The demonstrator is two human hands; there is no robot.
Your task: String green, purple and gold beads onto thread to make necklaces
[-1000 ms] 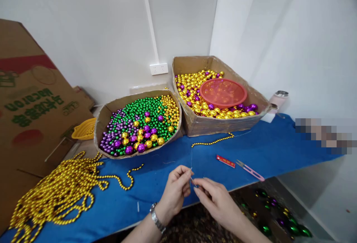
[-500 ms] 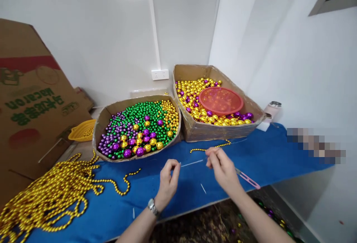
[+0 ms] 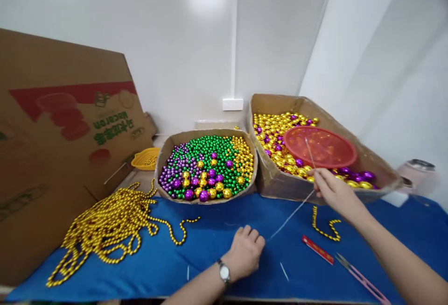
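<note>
My left hand [image 3: 245,251], with a watch on its wrist, is closed low over the blue cloth and grips one part of a thin white string [image 3: 292,215]. Higher and to the right, my right hand [image 3: 327,186] pinches the same string in front of the bead box. Between the hands the string runs taut on a slant, and its loose end sticks up past my right fingers, across the red plastic basket [image 3: 320,147]. Below my right forearm lie a short gold bead strand [image 3: 327,235], a red packet [image 3: 318,250] and pink-handled snips [image 3: 362,277].
One carton [image 3: 255,181] holds small green, purple and gold beads with larger ones on top. Another carton [image 3: 280,186] holds large gold and purple beads. Gold bead strands [image 3: 112,223] are heaped at left, beside a big cardboard box [image 3: 70,155] and a yellow basket [image 3: 145,159]. A flask [image 3: 418,174] stands at right.
My hands have spread apart, the right going up and right, so a longer stretch of string shows. The view has swung left. The red packet and the snips' blades now show.
</note>
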